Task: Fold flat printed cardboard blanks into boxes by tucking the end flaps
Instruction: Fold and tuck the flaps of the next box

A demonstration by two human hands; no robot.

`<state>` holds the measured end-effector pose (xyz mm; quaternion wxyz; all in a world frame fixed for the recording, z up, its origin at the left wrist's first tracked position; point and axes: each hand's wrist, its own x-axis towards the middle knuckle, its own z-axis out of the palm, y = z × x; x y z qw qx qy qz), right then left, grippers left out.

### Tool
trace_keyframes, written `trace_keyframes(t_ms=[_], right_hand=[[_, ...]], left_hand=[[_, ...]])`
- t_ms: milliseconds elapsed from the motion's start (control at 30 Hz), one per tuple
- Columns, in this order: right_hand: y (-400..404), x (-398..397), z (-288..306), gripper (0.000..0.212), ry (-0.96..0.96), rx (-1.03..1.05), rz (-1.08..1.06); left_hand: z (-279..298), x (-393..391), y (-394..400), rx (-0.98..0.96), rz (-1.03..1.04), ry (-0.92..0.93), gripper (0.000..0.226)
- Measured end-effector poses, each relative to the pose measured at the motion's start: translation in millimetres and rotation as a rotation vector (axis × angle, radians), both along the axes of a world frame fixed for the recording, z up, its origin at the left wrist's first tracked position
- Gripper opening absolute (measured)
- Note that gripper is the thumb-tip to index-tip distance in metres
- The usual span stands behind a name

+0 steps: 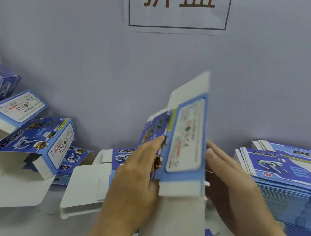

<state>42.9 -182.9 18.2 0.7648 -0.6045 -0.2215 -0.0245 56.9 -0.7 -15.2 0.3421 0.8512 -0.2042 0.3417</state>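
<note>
A blue printed cardboard blank stands upright between my hands, partly opened into a box shape, with white flaps sticking out at its top and bottom. It is motion-blurred. My left hand presses flat against its left printed face, fingers nearly straight. On the other side, my right hand lies with straight fingers against the right edge of the blank. A tall stack of flat blanks is at the right.
Several folded boxes with open end flaps lie piled at the left. A white-sided box lies in front of my left hand. A paper sign hangs on the grey wall behind.
</note>
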Motion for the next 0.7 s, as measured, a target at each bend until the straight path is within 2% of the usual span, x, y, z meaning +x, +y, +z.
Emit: trace_keyframes(t_ms=[33, 100, 200, 300, 400, 533, 600, 700], right_hand=[[2.5, -3.5, 3.5, 0.075, -0.009, -0.081, 0.046], [4.3, -10.8, 10.1, 0.096, -0.019, -0.209, 0.174], [1.9, -19.1, 19.7, 0.095, -0.084, -0.365, 0.304], [-5.0, -22.7, 25.4, 0.094, -0.127, -0.503, 0.225], [-8.4, -21.8, 22.6, 0.096, -0.080, -0.610, 0.017], [1.0, -16.8, 15.6, 0.097, -0.096, -0.818, -0.161], [7.5, -15.5, 13.7, 0.091, -0.096, -0.918, -0.238], [12.4, -11.8, 6.3, 0.097, -0.064, -0.966, -0.209]], left_hand=[[-0.4, 1.2, 0.5, -0.043, 0.026, 0.002, 0.066], [-1.5, 3.2, 1.6, -0.113, 0.068, 0.045, 0.064], [-2.0, 4.6, 2.5, -0.195, 0.129, 0.023, 0.073], [-1.3, 5.5, 7.1, -0.382, 0.191, 0.038, 0.072], [-2.4, 9.4, 15.4, -0.563, 0.213, 0.126, 0.075], [0.3, 8.3, 12.5, -0.639, 0.213, 0.194, 0.088], [-0.3, 8.4, 7.6, -0.645, 0.221, 0.185, 0.086], [2.7, 3.5, 3.6, -0.653, 0.205, 0.191, 0.079]])
